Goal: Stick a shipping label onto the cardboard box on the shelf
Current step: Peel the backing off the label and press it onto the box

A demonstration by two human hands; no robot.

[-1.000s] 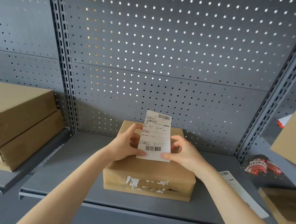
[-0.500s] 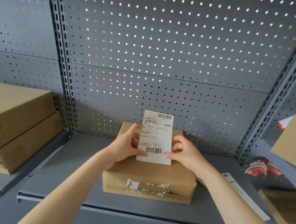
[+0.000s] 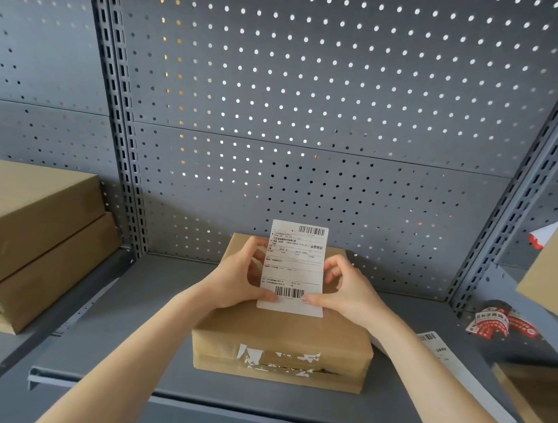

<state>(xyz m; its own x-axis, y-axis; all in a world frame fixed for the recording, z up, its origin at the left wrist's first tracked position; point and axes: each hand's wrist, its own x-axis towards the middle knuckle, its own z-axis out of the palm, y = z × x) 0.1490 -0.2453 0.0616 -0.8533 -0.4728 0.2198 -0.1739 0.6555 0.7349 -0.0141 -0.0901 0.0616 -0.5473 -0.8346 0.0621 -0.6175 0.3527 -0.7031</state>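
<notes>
A brown cardboard box (image 3: 283, 336) with torn white tape on its front lies on the grey metal shelf (image 3: 138, 362). Above its top I hold a white shipping label (image 3: 294, 264) upright, printed side toward me, barcodes at top and bottom. My left hand (image 3: 236, 279) pinches the label's lower left edge with the thumb in front. My right hand (image 3: 348, 292) pinches the lower right edge the same way. The label's bottom edge hangs just over the box top; whether it touches is unclear.
A grey pegboard wall (image 3: 315, 112) stands behind the box. Two stacked cardboard boxes (image 3: 26, 240) sit on the shelf to the left. To the right lie a strip of label backing (image 3: 444, 363), red-and-white tape scraps (image 3: 496, 323) and more cardboard (image 3: 540, 394).
The label has straightened from a slight tilt to upright between my hands. Both hands keep their grip near its lower edge.
</notes>
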